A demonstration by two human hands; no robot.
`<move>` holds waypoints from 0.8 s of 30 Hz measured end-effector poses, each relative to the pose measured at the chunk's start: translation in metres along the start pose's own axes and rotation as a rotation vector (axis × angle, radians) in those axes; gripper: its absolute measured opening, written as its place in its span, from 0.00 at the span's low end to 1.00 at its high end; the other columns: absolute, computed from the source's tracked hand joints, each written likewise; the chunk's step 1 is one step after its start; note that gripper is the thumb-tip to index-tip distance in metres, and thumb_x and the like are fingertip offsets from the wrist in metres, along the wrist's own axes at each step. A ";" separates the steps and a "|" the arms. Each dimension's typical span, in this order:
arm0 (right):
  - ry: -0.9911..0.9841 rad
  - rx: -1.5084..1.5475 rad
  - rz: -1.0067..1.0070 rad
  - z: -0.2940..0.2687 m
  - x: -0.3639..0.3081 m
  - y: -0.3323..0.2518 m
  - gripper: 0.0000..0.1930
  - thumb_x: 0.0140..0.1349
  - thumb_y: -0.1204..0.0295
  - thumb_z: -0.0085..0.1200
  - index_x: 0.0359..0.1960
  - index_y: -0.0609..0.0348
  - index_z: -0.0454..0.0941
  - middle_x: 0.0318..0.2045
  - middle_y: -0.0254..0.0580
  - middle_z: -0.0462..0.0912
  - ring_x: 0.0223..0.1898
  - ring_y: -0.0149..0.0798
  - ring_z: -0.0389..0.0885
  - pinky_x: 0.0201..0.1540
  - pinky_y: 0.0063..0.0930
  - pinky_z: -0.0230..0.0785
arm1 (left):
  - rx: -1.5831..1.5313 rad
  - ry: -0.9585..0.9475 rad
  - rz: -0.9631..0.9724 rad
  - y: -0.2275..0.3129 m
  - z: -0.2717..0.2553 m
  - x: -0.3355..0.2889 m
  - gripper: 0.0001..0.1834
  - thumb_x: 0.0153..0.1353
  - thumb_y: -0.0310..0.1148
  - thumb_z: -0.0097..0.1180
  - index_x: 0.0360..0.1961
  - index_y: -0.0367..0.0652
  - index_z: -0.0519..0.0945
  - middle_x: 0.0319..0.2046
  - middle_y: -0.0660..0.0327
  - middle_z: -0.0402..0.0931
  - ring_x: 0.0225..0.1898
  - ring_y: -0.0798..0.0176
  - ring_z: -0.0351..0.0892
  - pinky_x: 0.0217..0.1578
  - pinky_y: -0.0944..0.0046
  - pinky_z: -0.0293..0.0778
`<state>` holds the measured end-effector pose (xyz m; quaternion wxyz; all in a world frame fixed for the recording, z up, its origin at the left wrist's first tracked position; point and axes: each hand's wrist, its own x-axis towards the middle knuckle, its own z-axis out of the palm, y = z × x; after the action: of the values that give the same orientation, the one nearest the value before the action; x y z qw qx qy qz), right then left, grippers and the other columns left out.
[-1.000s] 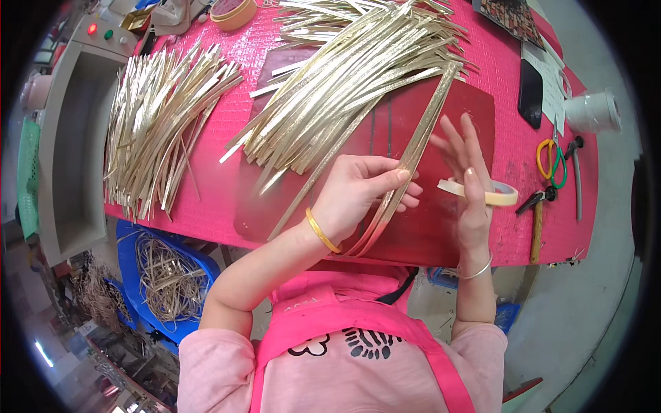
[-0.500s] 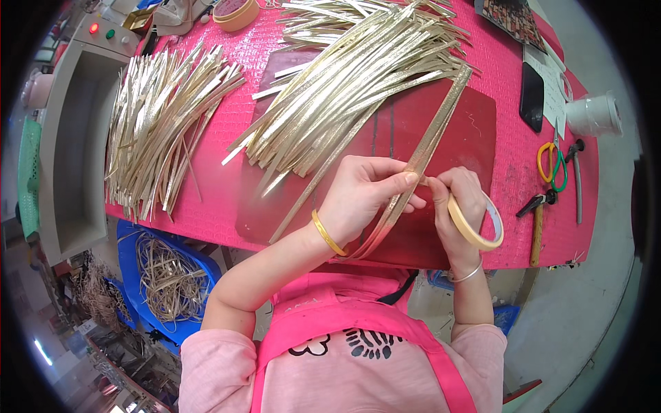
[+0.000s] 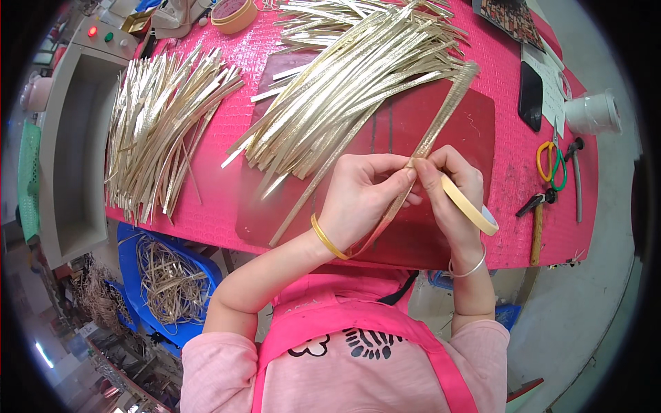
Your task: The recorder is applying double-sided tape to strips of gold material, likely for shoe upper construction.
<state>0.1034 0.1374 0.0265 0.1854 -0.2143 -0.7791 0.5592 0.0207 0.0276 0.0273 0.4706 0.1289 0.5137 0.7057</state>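
Note:
Gold strips (image 3: 441, 115) stand out as a narrow bundle between my hands, slanting up to the right over the dark red mat (image 3: 468, 124). My left hand (image 3: 365, 196) pinches the bundle between thumb and fingers. Close against it, my right hand (image 3: 451, 193) has its thumb and fingertips on the same spot, and a roll of cream masking tape (image 3: 471, 205) hangs around its fingers. Whether a piece of tape lies on the strips is hidden by the fingertips. A large heap of gold strips (image 3: 344, 96) lies beyond my hands.
Another pile of gold strips (image 3: 162, 131) lies left on the pink table (image 3: 213, 172). At right are scissors (image 3: 552, 162), a hammer (image 3: 537, 227), a phone (image 3: 530, 96) and a white spool (image 3: 592, 113). A blue bin (image 3: 131, 275) with scrap strips stands below the left edge.
My right hand has moved left and up, so its fingertips now meet my left fingers at the bundle. The tape roll has tilted with it, and the strips have turned slightly.

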 end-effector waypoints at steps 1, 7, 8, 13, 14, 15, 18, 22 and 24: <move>-0.019 -0.042 0.014 -0.001 0.001 -0.001 0.09 0.53 0.72 0.49 0.19 0.63 0.68 0.10 0.33 0.68 0.15 0.20 0.64 0.16 0.16 0.56 | 0.000 -0.001 0.000 0.000 0.000 0.000 0.10 0.54 0.26 0.47 0.34 0.29 0.74 0.25 0.58 0.74 0.24 0.70 0.74 0.26 0.74 0.71; 0.060 0.454 0.154 0.006 -0.001 -0.004 0.07 0.53 0.72 0.51 0.23 0.62 0.68 0.16 0.32 0.71 0.20 0.20 0.66 0.22 0.15 0.58 | 0.062 -0.090 0.052 0.008 -0.006 -0.005 0.10 0.54 0.26 0.47 0.35 0.29 0.73 0.24 0.59 0.73 0.24 0.70 0.74 0.26 0.74 0.71; 0.061 0.453 0.155 0.004 -0.003 -0.001 0.07 0.53 0.72 0.51 0.23 0.62 0.68 0.16 0.32 0.71 0.20 0.20 0.66 0.22 0.15 0.58 | 0.097 -0.123 0.036 0.011 -0.007 -0.004 0.10 0.54 0.26 0.47 0.35 0.29 0.73 0.23 0.60 0.73 0.24 0.70 0.73 0.26 0.74 0.71; 0.115 0.256 -0.054 0.010 -0.009 0.004 0.09 0.52 0.72 0.51 0.33 0.60 0.68 0.20 0.29 0.69 0.23 0.20 0.65 0.27 0.12 0.56 | -0.021 -0.038 0.125 0.005 -0.005 -0.001 0.10 0.56 0.27 0.46 0.35 0.30 0.73 0.21 0.60 0.72 0.20 0.71 0.72 0.22 0.76 0.69; 0.181 0.226 -0.117 0.011 -0.008 0.004 0.09 0.52 0.72 0.52 0.33 0.60 0.68 0.19 0.28 0.69 0.23 0.20 0.64 0.27 0.12 0.56 | -0.019 -0.038 0.126 0.006 -0.006 -0.002 0.10 0.56 0.27 0.46 0.35 0.30 0.73 0.21 0.60 0.72 0.20 0.71 0.72 0.22 0.76 0.69; 0.179 0.226 -0.118 0.011 -0.008 0.007 0.09 0.52 0.72 0.52 0.33 0.60 0.68 0.19 0.28 0.69 0.23 0.20 0.64 0.27 0.12 0.56 | -0.023 -0.004 0.131 0.005 -0.005 -0.003 0.11 0.56 0.28 0.46 0.36 0.30 0.72 0.21 0.59 0.72 0.19 0.71 0.72 0.21 0.76 0.69; 0.271 0.087 -0.200 0.011 -0.012 0.023 0.09 0.49 0.72 0.53 0.31 0.59 0.70 0.17 0.30 0.69 0.25 0.24 0.66 0.40 0.25 0.57 | -0.134 0.007 0.101 0.001 -0.006 -0.002 0.12 0.56 0.28 0.45 0.38 0.30 0.71 0.20 0.58 0.72 0.17 0.71 0.70 0.19 0.77 0.67; 0.269 -0.033 -0.352 0.013 0.000 0.024 0.05 0.49 0.72 0.53 0.27 0.58 0.72 0.17 0.31 0.70 0.24 0.28 0.67 0.47 0.31 0.53 | -0.292 -0.072 0.033 0.007 -0.012 -0.002 0.12 0.56 0.28 0.45 0.40 0.30 0.70 0.20 0.58 0.71 0.15 0.72 0.68 0.17 0.77 0.65; 0.235 -0.028 -0.374 0.013 0.002 0.021 0.03 0.49 0.72 0.52 0.24 0.57 0.74 0.17 0.31 0.70 0.24 0.30 0.68 0.47 0.30 0.53 | -0.270 -0.057 0.039 0.010 -0.013 -0.003 0.12 0.56 0.28 0.45 0.39 0.31 0.70 0.20 0.58 0.71 0.13 0.72 0.66 0.15 0.77 0.63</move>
<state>0.0976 0.1340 0.0026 0.3723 -0.1322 -0.7860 0.4755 0.0086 0.0175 0.0307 0.4844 0.0944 0.3979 0.7734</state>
